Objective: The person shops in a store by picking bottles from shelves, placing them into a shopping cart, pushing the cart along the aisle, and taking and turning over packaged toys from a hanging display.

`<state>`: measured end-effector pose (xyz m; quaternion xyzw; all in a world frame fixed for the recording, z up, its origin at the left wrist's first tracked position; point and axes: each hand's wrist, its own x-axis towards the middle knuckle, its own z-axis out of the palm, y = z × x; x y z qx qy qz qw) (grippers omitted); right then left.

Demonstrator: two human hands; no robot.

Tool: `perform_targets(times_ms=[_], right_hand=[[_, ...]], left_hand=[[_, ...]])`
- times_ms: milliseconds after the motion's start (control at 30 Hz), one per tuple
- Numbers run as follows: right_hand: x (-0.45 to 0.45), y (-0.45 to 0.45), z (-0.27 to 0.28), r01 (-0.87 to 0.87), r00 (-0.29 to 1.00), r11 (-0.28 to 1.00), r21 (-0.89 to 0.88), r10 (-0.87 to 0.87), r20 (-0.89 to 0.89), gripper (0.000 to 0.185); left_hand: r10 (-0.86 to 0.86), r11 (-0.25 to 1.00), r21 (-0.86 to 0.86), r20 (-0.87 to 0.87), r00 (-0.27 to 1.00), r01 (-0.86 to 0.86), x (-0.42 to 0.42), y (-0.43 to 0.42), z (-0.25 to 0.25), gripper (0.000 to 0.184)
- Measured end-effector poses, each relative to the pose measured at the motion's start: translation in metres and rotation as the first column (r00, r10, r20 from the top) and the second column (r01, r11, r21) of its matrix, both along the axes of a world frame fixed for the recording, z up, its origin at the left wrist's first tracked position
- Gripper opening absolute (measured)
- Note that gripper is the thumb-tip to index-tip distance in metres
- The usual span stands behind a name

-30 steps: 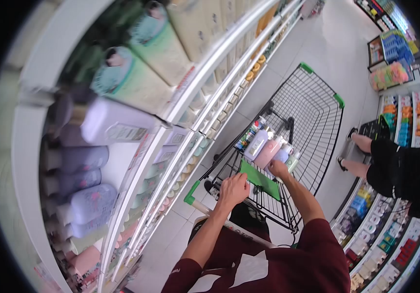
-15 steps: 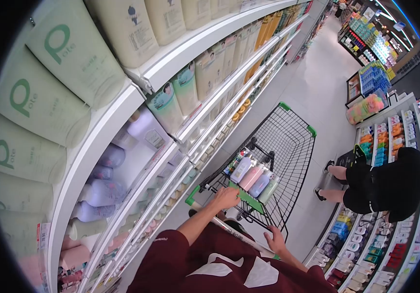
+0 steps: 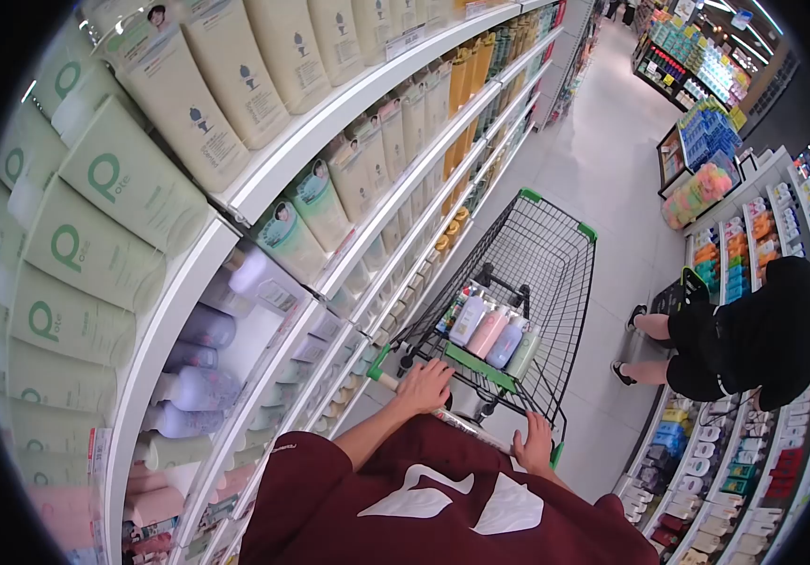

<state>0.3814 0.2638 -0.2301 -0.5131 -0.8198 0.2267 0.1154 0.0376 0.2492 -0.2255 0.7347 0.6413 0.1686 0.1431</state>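
Note:
A black wire shopping cart (image 3: 555,273) with green corners stands in front of me. My left hand (image 3: 425,386) is closed over the left part of its handle (image 3: 471,428). Farther right on the same handle, my right hand (image 3: 535,441) rests with its fingers curled over the bar. Several pump bottles stand side by side in the near part of the cart: a white-lilac bottle (image 3: 467,321), a pink bottle (image 3: 489,333), a blue-lilac bottle (image 3: 505,343) and a pale green bottle (image 3: 522,356). A green panel (image 3: 480,367) lies between them and my hands.
Shelves of tubes (image 3: 108,268) and lilac bottles (image 3: 200,388) line my left side. To the right, a person in black (image 3: 744,330) with a dark basket (image 3: 682,299) faces more shelves (image 3: 706,471). Tiled aisle floor (image 3: 569,155) stretches ahead, past a display stack (image 3: 706,137).
My view has shifted slightly, so the cart, shelves and person sit a little differently in it. Both hands stay at the handle, and the bottles keep their places in the cart.

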Motion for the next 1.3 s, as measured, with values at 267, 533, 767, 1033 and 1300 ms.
perform_targets(times_ms=[267,533,767,1033,1300], right_hand=[[0.011,0.074,-0.011,0.01,1.0,0.998,0.06,-0.01,0.003,0.059],[0.017,0.155,-0.006,0.037,0.999,0.997,0.062,-0.036,-0.01,0.055],[0.01,0.218,-0.01,0.15,0.989,0.988,0.023,-0.149,-0.022,0.05],[-0.014,0.284,-0.005,0.17,0.983,0.984,0.046,-0.167,-0.07,0.045],[-0.023,0.354,0.0,0.177,0.98,0.983,-0.039,-0.18,-0.082,0.05]], left_hand=[[0.049,0.998,0.033,0.068,0.997,-0.051,0.008,0.07,-0.005,0.039],[0.064,0.998,-0.004,0.109,0.992,-0.064,0.016,0.142,-0.013,0.043],[0.055,0.998,-0.01,0.114,0.992,-0.054,0.012,0.208,-0.012,0.042],[-0.017,1.0,0.004,0.071,0.997,0.017,-0.012,0.288,-0.013,0.041],[-0.165,0.982,-0.073,0.118,0.979,0.175,-0.055,0.363,-0.011,0.053]])
